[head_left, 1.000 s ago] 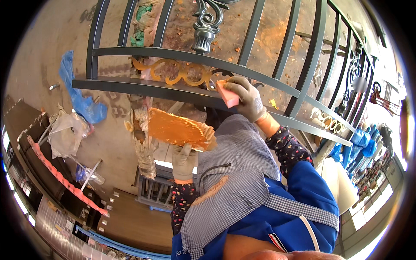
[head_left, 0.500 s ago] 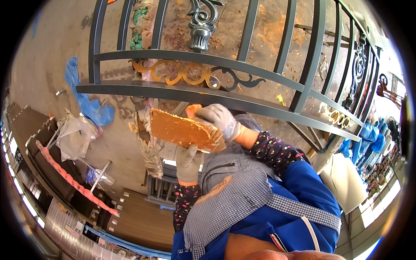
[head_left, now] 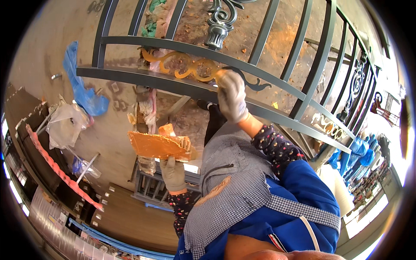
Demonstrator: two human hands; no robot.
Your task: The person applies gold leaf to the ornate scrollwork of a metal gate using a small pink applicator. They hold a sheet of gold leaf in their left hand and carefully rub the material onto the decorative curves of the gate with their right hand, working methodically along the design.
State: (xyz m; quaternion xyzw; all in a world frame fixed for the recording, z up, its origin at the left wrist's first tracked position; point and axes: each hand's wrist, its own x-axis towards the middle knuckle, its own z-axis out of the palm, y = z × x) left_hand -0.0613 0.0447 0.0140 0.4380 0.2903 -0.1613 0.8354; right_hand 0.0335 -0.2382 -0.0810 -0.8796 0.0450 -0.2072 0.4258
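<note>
My left hand [head_left: 173, 174], in a grey glove, grips the lower edge of a flat board [head_left: 156, 145] coated with orange-gold paint. A small orange lump [head_left: 167, 129] rises at the board's far edge. My gloved right hand [head_left: 233, 97] is closed, its fingertips against a flat metal scroll [head_left: 193, 70] between two rails of a dark metal railing [head_left: 143, 79]. Something yellowish shows at those fingertips; its kind cannot be made out. Left of the fingers the scroll is gold; on the right, the scroll end [head_left: 250, 82] is dark.
A silvery cast ornament [head_left: 216, 32] sits among the railing's bars. Blue plastic sheeting [head_left: 84, 93] and a clear plastic bag [head_left: 67, 125] lie on the left. Below the board stands a grey slatted metal frame [head_left: 149, 186]. Another railing section with gold scrolls [head_left: 331, 125] extends to the right.
My right hand has left the board and moved up to the metal scroll. The left hand has lowered the board and shifted it left. The view has shifted slightly.
</note>
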